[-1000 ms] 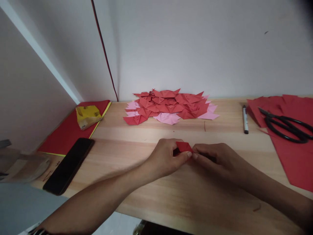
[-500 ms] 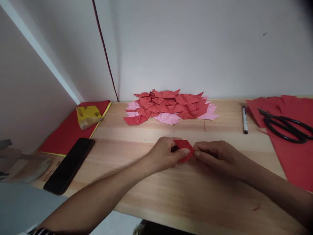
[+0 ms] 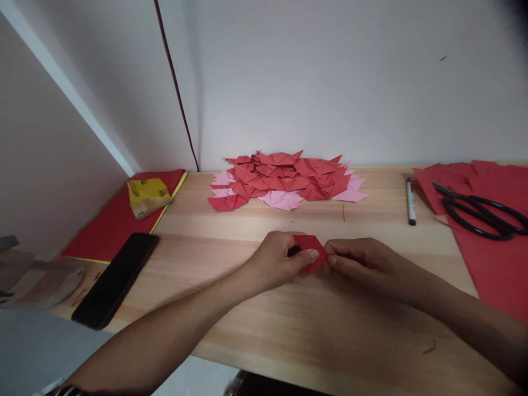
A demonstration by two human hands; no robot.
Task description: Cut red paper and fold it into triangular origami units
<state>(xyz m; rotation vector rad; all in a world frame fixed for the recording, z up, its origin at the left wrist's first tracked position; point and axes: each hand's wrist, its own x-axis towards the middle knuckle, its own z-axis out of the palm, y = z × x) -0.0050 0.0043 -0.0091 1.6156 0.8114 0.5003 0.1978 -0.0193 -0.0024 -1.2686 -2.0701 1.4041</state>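
Observation:
Above the wooden table, a small piece of folded red paper (image 3: pixel 307 242) sits in my left hand (image 3: pixel 280 256), the thumb lying across its front and the fingers behind it. My right hand (image 3: pixel 355 261) pinches the paper's right corner between thumb and forefinger. Its fingertips cover that corner, so the fold there is hidden. Beyond my hands, against the wall, lies a pile of folded red and pink paper pieces (image 3: pixel 284 179) with pointed ends, overlapping one another.
At right, black-handled scissors (image 3: pixel 478 214) lie on red paper sheets (image 3: pixel 499 275), beside a marker (image 3: pixel 411 202). On the left are a black phone (image 3: pixel 117 280) and a yellow packet (image 3: pixel 149 195) on a red folder (image 3: pixel 101 228). A thin paper scrap (image 3: pixel 429 347) lies near the front edge.
The view has shifted very slightly. Both hands keep the same grip on the folded red paper, with no other visible movement.

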